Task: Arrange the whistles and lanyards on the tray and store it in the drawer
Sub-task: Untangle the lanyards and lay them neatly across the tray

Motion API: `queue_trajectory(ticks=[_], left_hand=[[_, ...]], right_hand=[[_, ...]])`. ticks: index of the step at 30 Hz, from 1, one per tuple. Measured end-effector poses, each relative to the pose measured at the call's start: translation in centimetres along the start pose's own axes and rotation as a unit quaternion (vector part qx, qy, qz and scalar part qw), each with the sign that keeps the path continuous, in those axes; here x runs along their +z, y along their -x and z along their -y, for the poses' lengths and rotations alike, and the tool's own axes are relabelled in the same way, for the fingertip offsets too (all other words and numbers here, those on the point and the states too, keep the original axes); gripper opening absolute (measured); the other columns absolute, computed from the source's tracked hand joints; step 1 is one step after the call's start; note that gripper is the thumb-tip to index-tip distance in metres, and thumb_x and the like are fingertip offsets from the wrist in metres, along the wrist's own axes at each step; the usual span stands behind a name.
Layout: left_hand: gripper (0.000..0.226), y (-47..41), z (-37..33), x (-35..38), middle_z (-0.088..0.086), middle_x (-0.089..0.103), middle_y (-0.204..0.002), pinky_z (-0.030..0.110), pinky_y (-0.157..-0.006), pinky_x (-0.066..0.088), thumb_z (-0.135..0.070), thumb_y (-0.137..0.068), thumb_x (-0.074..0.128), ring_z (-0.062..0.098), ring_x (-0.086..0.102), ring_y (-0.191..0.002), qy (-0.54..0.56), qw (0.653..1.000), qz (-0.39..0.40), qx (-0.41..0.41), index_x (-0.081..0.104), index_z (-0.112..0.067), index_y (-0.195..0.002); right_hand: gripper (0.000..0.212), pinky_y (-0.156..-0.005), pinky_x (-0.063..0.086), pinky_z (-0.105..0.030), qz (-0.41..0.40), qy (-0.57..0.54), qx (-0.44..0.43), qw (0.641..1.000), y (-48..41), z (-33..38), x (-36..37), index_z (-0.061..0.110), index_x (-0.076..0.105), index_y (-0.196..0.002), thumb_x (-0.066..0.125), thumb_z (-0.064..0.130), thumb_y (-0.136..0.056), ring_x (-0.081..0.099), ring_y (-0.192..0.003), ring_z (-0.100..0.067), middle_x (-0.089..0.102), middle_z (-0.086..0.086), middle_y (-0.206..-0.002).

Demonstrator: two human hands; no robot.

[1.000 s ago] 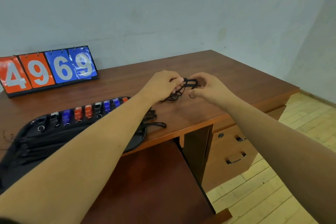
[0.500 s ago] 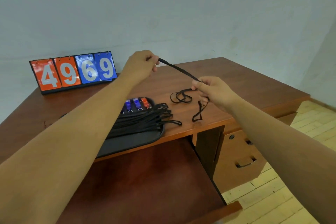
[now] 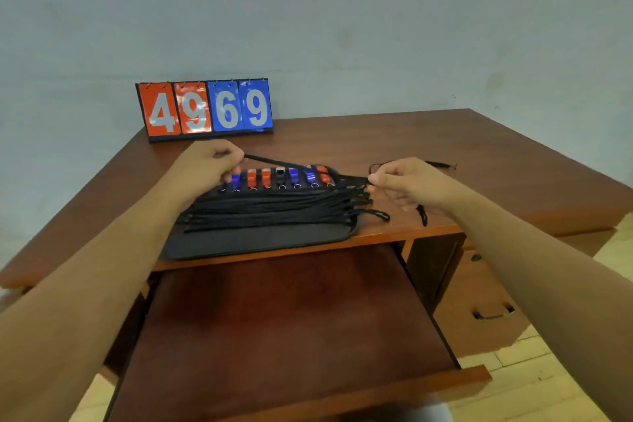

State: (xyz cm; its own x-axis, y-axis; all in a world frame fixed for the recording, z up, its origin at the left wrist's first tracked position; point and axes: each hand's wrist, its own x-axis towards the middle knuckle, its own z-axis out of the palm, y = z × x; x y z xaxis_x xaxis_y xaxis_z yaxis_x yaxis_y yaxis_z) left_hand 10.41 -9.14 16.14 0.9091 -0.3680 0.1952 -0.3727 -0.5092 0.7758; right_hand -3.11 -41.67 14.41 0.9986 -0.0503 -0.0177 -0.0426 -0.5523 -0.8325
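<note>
Lanyard stretched taut above tray, pinched by left hand, right hand

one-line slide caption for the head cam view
Both hands, left hand and right hand, stretch a black lanyard over the whistle tray above an open drawer.

plain pale grey-blue wall, reddish-brown wooden table set against it, side drawers with metal handles, light wood plank floor, flip scoreboard reading 4969
</note>
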Motion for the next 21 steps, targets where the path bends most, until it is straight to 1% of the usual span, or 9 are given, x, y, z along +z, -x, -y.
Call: queue_trajectory(ticks=[1, 2, 5, 8, 10, 14, 17, 19, 21], left_hand=[[0.02, 0.6, 0.9, -0.5, -0.001, 0.07, -0.082, 0.028, -0.071, 0.049, -0.031, -0.099, 0.053, 0.012, 0.059, -0.072, -0.007, 1.0, 0.0, -0.007, 0.07, -0.023, -0.093], [0.02, 1.2, 1.9, -1.0, -0.002, 0.07, -0.082, 0.027, -0.071, 0.048, -0.03, -0.099, 0.054, 0.012, 0.059, -0.072, -0.007, 1.0, -0.003, -0.014, 0.071, -0.023, -0.092], [0.019, 2.8, 4.4, -2.2, -0.002, 0.071, -0.083, 0.026, -0.069, 0.046, -0.027, -0.099, 0.055, 0.013, 0.059, -0.072, -0.008, 0.999, -0.017, -0.028, 0.071, -0.022, -0.091], [0.019, 4.0, 6.3, -3.4, 0.001, 0.071, -0.086, 0.031, -0.073, 0.047, -0.026, -0.099, 0.055, 0.015, 0.059, -0.073, -0.011, 0.999, -0.028, -0.045, 0.071, -0.021, -0.09], [0.018, 4.8, 7.5, -4.1, -0.002, 0.072, -0.087, 0.036, -0.08, 0.049, -0.027, -0.098, 0.057, 0.014, 0.061, -0.075, -0.028, 0.998, -0.038, -0.052, 0.072, -0.023, -0.089], [0.013, 6.1, 8.8, -4.5, -0.007, 0.07, -0.096, 0.029, -0.082, 0.041, -0.022, -0.095, 0.061, 0.009, 0.061, -0.089, -0.088, 0.993, -0.052, -0.054, 0.073, -0.021, -0.091], [0.008, 6.6, 9.5, -4.5, -0.008, 0.065, -0.099, 0.03, -0.086, 0.04, -0.022, -0.093, 0.065, 0.012, 0.058, -0.095, -0.131, 0.991, -0.021, -0.035, 0.071, -0.028, -0.091], [0.01, 6.7, 9.9, -4.4, -0.012, 0.063, -0.093, 0.027, -0.082, 0.04, -0.022, -0.091, 0.068, 0.011, 0.059, -0.092, -0.154, 0.988, 0.0, -0.019, 0.071, -0.032, -0.091], [0.011, 6.7, 10.1, -4.3, -0.017, 0.062, -0.089, 0.023, -0.075, 0.039, -0.022, -0.089, 0.07, 0.004, 0.057, -0.084, -0.186, 0.982, 0.02, -0.01, 0.076, -0.03, -0.094]], right_hand=[[0.029, -0.049, 0.031, -0.022, 0.013, 0.026, 0.003, 1.0, -0.1, 0.3, 0.8, 0.027, 0.072, -0.081, 0.055, 0.038, -0.102, 0.032, -0.046, -0.009, 0.038, 0.006, -0.056], [0.028, -0.05, 0.032, -0.022, 0.023, 0.032, 0.007, 0.999, -0.3, 0.5, 1.5, 0.025, 0.072, -0.083, 0.055, 0.036, -0.102, 0.032, -0.046, -0.009, 0.038, 0.006, -0.056], [0.027, -0.049, 0.03, -0.024, 0.046, 0.006, 0.015, 0.999, -0.6, 0.8, 3.2, 0.01, 0.071, -0.092, 0.056, 0.029, -0.102, 0.03, -0.048, -0.012, 0.038, 0.003, -0.055], [0.027, -0.049, 0.032, -0.024, 0.053, 0.042, 0.015, 0.998, -0.6, 1.0, 4.1, 0.012, 0.073, -0.094, 0.056, 0.032, -0.102, 0.032, -0.048, -0.011, 0.041, 0.001, -0.058], [0.03, -0.05, 0.036, -0.022, 0.052, 0.077, 0.015, 0.996, -0.4, 1.1, 4.4, 0.014, 0.074, -0.095, 0.056, 0.036, -0.102, 0.036, -0.046, -0.009, 0.045, 0.002, -0.058], [0.031, -0.046, 0.038, -0.02, 0.065, 0.105, 0.024, 0.992, 0.0, 0.6, 5.1, 0.014, 0.073, -0.093, 0.055, 0.037, -0.102, 0.039, -0.043, -0.01, 0.054, 0.002, -0.058], [0.026, -0.046, 0.038, -0.021, 0.058, 0.118, 0.024, 0.991, 0.1, -0.2, 5.7, 0.013, 0.072, -0.095, 0.055, 0.031, -0.103, 0.043, -0.049, -0.015, 0.058, -0.001, -0.062], [0.019, -0.048, 0.039, -0.023, 0.042, 0.115, 0.023, 0.992, 0.1, -0.7, 5.9, 0.014, 0.067, -0.098, 0.055, 0.028, -0.103, 0.047, -0.054, -0.02, 0.063, -0.002, -0.064], [0.014, -0.047, 0.04, -0.019, 0.023, 0.111, 0.016, 0.993, 0.1, -1.1, 5.9, 0.013, 0.061, -0.097, 0.056, 0.025, -0.102, 0.05, -0.051, -0.016, 0.069, -0.005, -0.067]])
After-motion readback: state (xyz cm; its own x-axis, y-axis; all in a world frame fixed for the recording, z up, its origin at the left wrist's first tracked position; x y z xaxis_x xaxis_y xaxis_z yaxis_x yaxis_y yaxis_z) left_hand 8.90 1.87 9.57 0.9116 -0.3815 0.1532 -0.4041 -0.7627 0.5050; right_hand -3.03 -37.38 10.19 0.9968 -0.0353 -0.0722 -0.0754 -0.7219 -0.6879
